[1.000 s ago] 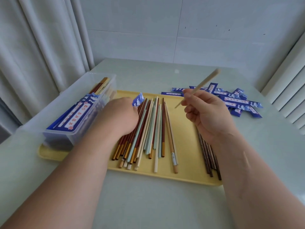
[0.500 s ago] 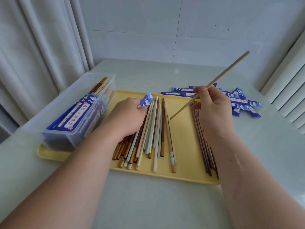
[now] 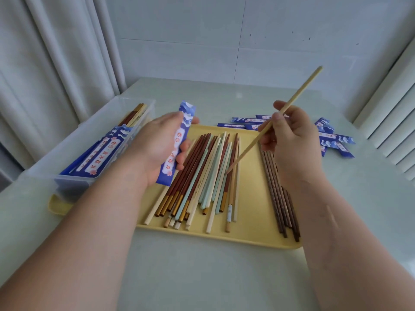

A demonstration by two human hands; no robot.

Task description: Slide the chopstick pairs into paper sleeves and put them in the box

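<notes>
Above the yellow tray (image 3: 247, 237), the left hand (image 3: 157, 147) grips a blue paper sleeve (image 3: 177, 144), fingers curled round it. The right hand (image 3: 292, 140) pinches a pale chopstick (image 3: 298, 95), tilted, tip down over the loose chopsticks (image 3: 202, 176) on the tray. The clear box (image 3: 74, 140), partly filled, sits on the tray's left end.

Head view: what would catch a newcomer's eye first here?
The two hands held up over the yellow tray: the left hand grips a blue paper sleeve, and the right hand holds a pale chopstick pointing up and away. Below them a fan of loose mixed chopsticks lies on the tray, with a clear box of sleeved pairs at its left.
</notes>
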